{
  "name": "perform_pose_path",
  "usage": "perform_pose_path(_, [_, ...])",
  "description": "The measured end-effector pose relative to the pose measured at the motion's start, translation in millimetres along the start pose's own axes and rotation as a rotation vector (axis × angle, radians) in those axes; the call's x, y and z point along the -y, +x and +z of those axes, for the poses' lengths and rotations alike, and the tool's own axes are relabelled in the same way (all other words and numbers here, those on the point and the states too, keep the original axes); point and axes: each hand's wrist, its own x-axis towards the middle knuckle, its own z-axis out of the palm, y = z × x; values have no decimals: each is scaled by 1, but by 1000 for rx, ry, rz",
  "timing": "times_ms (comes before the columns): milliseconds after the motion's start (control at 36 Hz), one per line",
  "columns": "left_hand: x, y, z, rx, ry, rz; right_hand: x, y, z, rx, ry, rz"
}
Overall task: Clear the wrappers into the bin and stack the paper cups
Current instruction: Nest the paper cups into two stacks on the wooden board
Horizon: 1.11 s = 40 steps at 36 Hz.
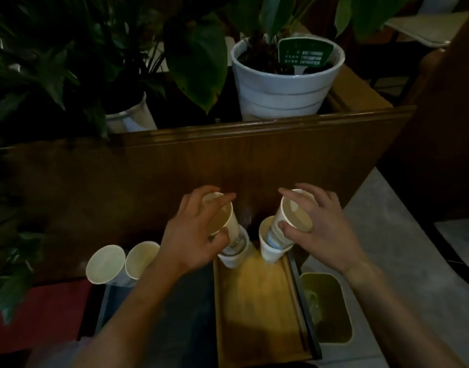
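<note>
Left hand [198, 232] grips a paper cup [222, 216] part-nested in a lower cup [234, 252] at the wooden tray's [257, 309] far edge; right hand [321, 224] likewise grips another cup [294, 211] over its base cup [270, 248]; axes near-upright, tilted; two loose cups [105, 264] lie left of the tray, nearer the left hand.

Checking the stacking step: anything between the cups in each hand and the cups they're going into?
Nothing visible. The left hand holds a cup whose base already sits in the lower left cup; the right hand holds a cup entering the lower right cup.
</note>
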Motion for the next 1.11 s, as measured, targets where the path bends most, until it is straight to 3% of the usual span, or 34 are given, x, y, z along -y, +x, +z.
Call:
perform_pose_path(722, [30, 14, 61, 198, 89, -37, -38, 22, 58, 169, -72, 3])
perform_pose_path(1111, [41, 3, 92, 261, 148, -52, -52, 17, 88, 153, -73, 14])
